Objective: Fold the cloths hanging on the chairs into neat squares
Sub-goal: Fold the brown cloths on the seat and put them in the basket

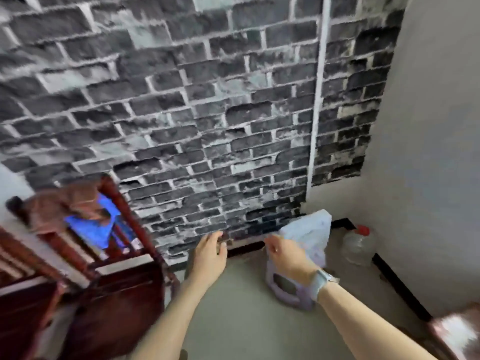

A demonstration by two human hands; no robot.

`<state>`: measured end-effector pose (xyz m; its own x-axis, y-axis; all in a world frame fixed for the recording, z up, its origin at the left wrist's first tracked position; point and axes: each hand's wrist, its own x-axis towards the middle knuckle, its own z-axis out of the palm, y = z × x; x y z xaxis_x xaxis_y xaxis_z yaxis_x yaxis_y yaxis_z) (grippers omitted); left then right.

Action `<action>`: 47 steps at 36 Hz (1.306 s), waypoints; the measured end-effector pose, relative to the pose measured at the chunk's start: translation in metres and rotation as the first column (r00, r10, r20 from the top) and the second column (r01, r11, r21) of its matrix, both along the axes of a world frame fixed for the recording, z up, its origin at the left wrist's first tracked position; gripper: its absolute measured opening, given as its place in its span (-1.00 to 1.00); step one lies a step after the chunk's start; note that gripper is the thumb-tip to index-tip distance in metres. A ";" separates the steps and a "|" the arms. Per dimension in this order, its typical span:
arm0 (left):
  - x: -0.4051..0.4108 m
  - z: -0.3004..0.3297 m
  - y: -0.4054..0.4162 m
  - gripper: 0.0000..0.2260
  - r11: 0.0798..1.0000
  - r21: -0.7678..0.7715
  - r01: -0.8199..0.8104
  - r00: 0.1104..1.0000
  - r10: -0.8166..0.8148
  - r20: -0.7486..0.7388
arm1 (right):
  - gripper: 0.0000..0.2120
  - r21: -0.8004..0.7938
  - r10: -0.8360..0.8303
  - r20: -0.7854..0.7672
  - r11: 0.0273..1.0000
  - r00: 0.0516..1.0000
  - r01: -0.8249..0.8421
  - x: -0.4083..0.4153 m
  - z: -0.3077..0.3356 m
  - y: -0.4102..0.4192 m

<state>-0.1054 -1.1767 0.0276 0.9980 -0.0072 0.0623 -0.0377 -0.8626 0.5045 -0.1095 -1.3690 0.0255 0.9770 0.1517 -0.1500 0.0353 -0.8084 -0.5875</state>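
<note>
- Right hand (287, 255): pinches the pale blue cloth (310, 233), held in the air above the floor (233, 307).
- Left hand (209, 255): fingers relaxed, holding nothing.
- Brown cloth (59, 206): draped over the chair (122, 294) at left.

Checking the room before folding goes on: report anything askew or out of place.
The brown cloth hangs bunched and lopsided over the chair's top rail. A lilac jug and a clear bottle stand on the floor by the wall.

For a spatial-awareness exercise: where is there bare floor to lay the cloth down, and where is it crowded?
Bare floor lies between the wooden chair and the purple jug, under both forearms. It is crowded on the right: the jug, the clear bottle in the corner, and the pale cloth gripped by the right hand.
</note>
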 end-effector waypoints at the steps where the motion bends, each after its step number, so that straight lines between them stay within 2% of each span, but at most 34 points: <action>1: -0.006 0.005 0.029 -0.69 0.998 0.011 -0.058 0.998 0.058 0.014 | -0.84 0.027 0.060 0.018 0.998 0.998 -0.060 0.005 0.005 0.027; 4: -0.032 0.012 0.112 -0.72 0.973 0.007 -0.232 0.970 0.230 0.075 | -0.77 0.076 0.225 0.038 0.971 0.974 -0.228 0.013 0.017 0.112; 6: -0.043 0.015 0.138 -0.74 0.960 0.009 -0.280 0.957 0.278 0.087 | -0.75 0.060 0.273 0.039 0.960 0.961 -0.275 0.016 0.018 0.141; 11: -0.068 0.017 0.232 -0.75 0.865 -0.036 -0.501 0.856 0.501 0.129 | -0.75 0.052 0.491 0.032 0.869 0.871 -0.492 0.029 0.021 0.251; 14: -0.068 0.014 0.275 -0.75 0.819 -0.039 -0.573 0.809 0.572 0.134 | -0.80 0.059 0.557 0.030 0.828 0.830 -0.558 0.043 0.015 0.305; 18: -0.048 0.011 0.327 -0.74 0.799 -0.048 -0.599 0.788 0.599 0.142 | -0.75 0.098 0.572 0.069 0.811 0.817 -0.576 0.074 0.011 0.367; 24: 0.024 0.012 0.416 -0.72 0.804 -0.030 -0.594 0.797 0.594 0.107 | -0.79 0.149 0.479 0.140 0.855 0.867 -0.497 0.162 0.006 0.461; 28: 0.084 0.017 0.474 -0.72 0.803 -0.011 -0.596 0.800 0.595 0.072 | -0.74 0.145 0.431 0.200 0.875 0.880 -0.461 0.229 0.006 0.517; 31: 0.125 0.015 0.511 -0.70 0.796 -0.041 -0.605 0.794 0.606 0.053 | -0.76 0.070 0.423 0.244 0.890 0.873 -0.451 0.267 0.004 0.550; 34: 0.160 0.007 0.540 -0.68 0.794 -0.047 -0.606 0.793 0.608 0.049 | -0.66 -0.032 0.452 0.285 0.886 0.845 -0.463 0.294 0.003 0.575; 39: 0.210 -0.010 0.578 -0.59 0.768 -0.019 -0.640 0.767 0.641 0.042 | -0.58 -0.138 0.404 0.279 0.915 0.871 -0.380 0.319 0.000 0.608; 43: 0.240 -0.021 0.600 -0.50 0.744 0.065 -0.665 0.747 0.664 0.044 | -0.51 -0.208 0.342 0.256 0.933 0.904 -0.294 0.329 -0.003 0.627; 47: 0.255 -0.026 0.617 -0.74 0.793 0.088 -0.602 0.797 0.593 0.112 | -0.56 -0.289 0.289 0.241 0.933 0.926 -0.216 0.332 -0.001 0.640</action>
<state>0.1493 -0.5598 0.0013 0.7979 0.5775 0.1728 0.4711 -0.7763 0.4188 0.2225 -0.7286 0.0242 0.9187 0.3915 0.0530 0.3884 -0.8704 -0.3026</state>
